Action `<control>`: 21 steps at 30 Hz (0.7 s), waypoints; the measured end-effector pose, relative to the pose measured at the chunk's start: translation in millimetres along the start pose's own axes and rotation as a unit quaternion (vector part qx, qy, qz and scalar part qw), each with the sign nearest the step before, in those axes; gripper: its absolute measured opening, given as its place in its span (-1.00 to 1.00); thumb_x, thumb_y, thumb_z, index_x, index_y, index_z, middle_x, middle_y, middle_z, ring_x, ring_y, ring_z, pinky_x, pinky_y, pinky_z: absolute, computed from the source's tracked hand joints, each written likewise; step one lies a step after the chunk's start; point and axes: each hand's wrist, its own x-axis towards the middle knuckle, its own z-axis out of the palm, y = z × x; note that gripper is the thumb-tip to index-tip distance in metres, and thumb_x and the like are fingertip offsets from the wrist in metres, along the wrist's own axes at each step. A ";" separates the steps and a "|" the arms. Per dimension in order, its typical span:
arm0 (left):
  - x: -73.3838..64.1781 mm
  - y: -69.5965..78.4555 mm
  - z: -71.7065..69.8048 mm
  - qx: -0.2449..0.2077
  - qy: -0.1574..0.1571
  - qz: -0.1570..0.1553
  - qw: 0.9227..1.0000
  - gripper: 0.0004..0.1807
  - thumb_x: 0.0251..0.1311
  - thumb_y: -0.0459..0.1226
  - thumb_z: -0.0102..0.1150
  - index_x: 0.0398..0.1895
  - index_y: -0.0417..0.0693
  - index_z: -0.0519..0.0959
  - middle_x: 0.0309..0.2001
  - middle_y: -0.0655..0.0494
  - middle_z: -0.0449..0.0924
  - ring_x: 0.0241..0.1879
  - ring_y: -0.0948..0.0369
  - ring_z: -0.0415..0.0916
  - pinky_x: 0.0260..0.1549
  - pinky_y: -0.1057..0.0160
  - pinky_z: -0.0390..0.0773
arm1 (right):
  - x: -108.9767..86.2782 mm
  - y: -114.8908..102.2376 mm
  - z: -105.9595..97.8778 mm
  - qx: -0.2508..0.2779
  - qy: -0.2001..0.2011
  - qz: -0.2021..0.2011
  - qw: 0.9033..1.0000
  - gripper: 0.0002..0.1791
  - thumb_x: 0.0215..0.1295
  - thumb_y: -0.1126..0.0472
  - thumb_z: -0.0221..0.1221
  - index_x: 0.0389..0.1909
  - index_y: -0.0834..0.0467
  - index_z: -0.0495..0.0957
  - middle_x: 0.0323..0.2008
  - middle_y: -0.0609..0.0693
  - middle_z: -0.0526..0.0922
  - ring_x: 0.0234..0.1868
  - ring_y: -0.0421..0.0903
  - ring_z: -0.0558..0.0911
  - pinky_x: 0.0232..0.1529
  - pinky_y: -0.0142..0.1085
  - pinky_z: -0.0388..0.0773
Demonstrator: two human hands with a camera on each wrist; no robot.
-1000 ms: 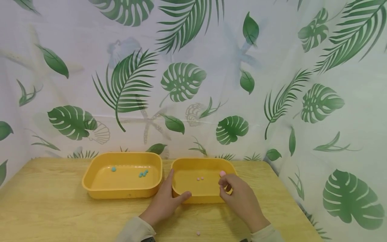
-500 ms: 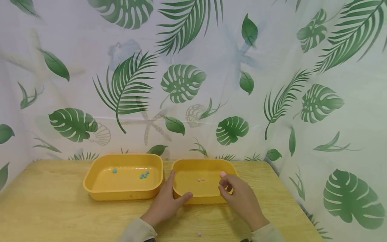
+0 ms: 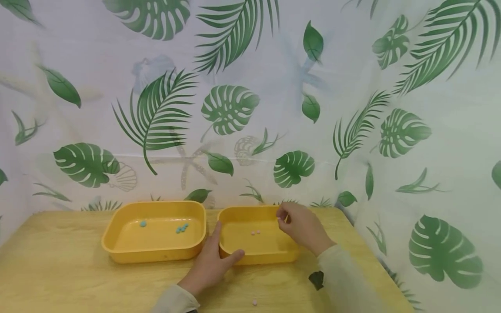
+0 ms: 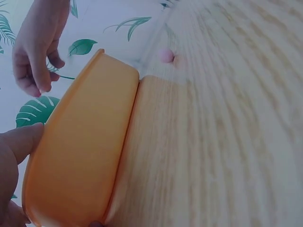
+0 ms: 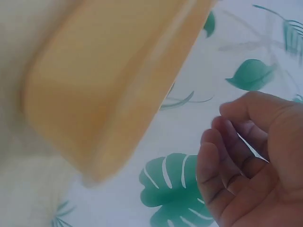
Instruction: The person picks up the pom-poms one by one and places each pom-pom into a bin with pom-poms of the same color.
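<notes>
My left hand (image 3: 212, 265) holds the near left corner of the right yellow tray (image 3: 258, 258), fingers along its left side and thumb at the front rim. Above that tray's far right corner, my right hand (image 3: 301, 226) is raised with thumb and forefinger together. A tiny pale pink bead (image 3: 279, 218) seems to show at these fingertips, mostly hidden; the right wrist view does not show it. Two small pink beads (image 3: 255, 232) lie on the tray's floor. Another pink bead (image 3: 255, 302) lies on the table in front. A larger pink ball seen earlier is not visible now.
Left of this tray stands a second yellow tray (image 3: 148, 254) holding a blue-green ball (image 3: 142, 223) and several smaller blue-green beads (image 3: 182, 228). A leaf-patterned cloth (image 3: 242, 182) hangs behind the wooden table (image 3: 51, 269).
My right hand has risen away from the tray's near right part toward its far right corner. The left hand keeps its hold. The view has shifted slightly.
</notes>
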 end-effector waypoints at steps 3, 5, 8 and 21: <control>1.1 -0.5 0.1 -0.003 0.003 0.002 1.000 0.26 0.26 0.27 0.29 0.69 -0.15 -0.23 0.63 -0.28 -0.07 0.59 -0.20 -0.05 0.50 -0.24 0.06 | 22.8 -0.2 -6.0 -0.027 -0.054 -0.007 0.998 -0.92 0.34 0.28 0.29 -0.33 0.04 0.61 -0.41 -0.15 0.62 -0.38 -0.17 0.52 -0.27 -0.23 0.56; 0.5 0.8 0.4 -0.006 0.005 0.005 1.000 0.26 0.26 0.25 0.30 0.68 -0.18 -0.23 0.62 -0.30 -0.07 0.59 -0.21 -0.04 0.50 -0.25 0.06 | 35.6 -1.4 -7.5 -0.051 -0.091 -0.017 0.994 -0.92 0.34 0.28 0.29 -0.34 0.05 0.62 -0.41 -0.14 0.62 -0.37 -0.15 0.52 -0.24 -0.20 0.57; -1.0 3.1 0.9 -0.008 0.005 0.007 1.000 0.26 0.26 0.25 0.30 0.68 -0.21 -0.21 0.62 -0.33 -0.06 0.58 -0.24 -0.02 0.49 -0.26 0.08 | 51.3 -1.8 -1.4 -0.094 -0.148 -0.031 0.984 -0.87 0.31 0.32 0.32 -0.37 0.04 0.61 -0.41 -0.14 0.62 -0.35 -0.14 0.53 -0.23 -0.17 0.58; 0.0 -1.3 -0.1 0.000 0.007 -0.014 1.000 0.26 0.22 0.29 0.31 0.70 -0.10 -0.19 0.63 -0.28 -0.07 0.58 -0.24 -0.03 0.47 -0.31 0.09 | 84.5 2.3 61.2 -0.219 -0.233 -0.098 0.943 -0.62 0.04 0.48 0.34 -0.72 -0.02 0.51 -0.63 -0.20 0.52 -0.55 -0.19 0.47 -0.46 -0.21 0.57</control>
